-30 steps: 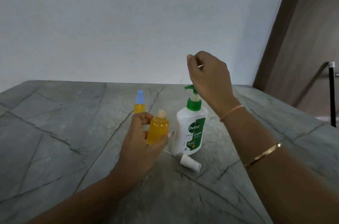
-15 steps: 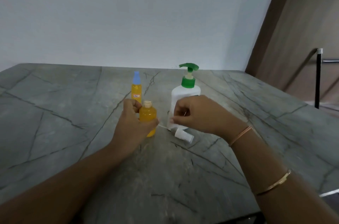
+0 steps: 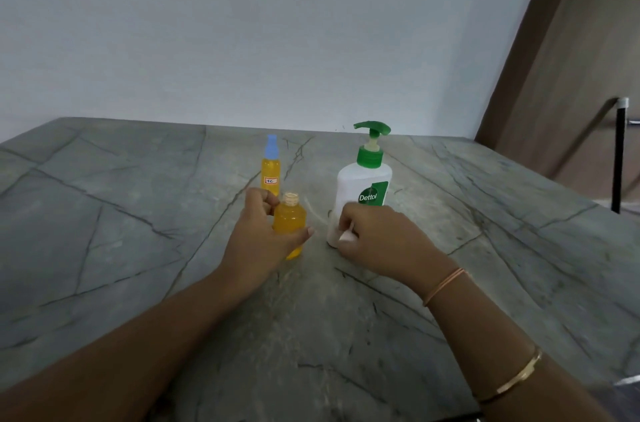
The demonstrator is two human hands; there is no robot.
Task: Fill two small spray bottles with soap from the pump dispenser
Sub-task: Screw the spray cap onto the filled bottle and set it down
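Now L hand [image 3: 258,241] grips uncapped bottle [image 3: 290,224], upright on desk [image 3: 138,248]; R hand [image 3: 381,241] fingers pinch smth white, prob. spray cap [image 3: 346,236], by dispenser [image 3: 363,186].

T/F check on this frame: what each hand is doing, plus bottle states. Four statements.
1. The left hand grips the uncapped orange bottle. True.
2. The capped bottle has a green cap. False: it is blue.
3. The right hand presses the pump head. False: it is low by the dispenser, fingers on a white spray cap.
4. Both small bottles hold orange liquid. True.
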